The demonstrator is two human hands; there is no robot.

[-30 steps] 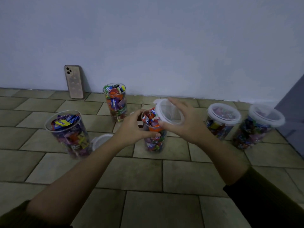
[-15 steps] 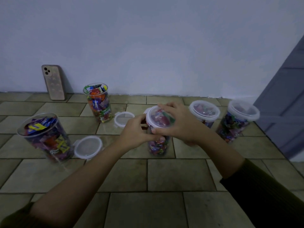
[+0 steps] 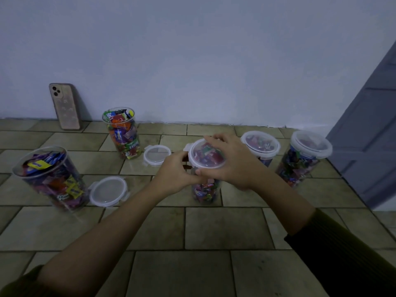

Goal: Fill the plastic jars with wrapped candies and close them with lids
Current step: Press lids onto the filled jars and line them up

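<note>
Centre frame: left hand grips the middle jar, right hand curls over its lid. Two capped jars at right look done; open jars and loose lids remain at left.

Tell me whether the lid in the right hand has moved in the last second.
Yes. The lid has come down from tilted beside the middle jar's mouth onto it.

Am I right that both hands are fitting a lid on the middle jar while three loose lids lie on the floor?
Not quite: the head view shows only two loose lids, the near lid and the far lid. The left hand and right hand are indeed fitting a lid on the middle jar.
</note>
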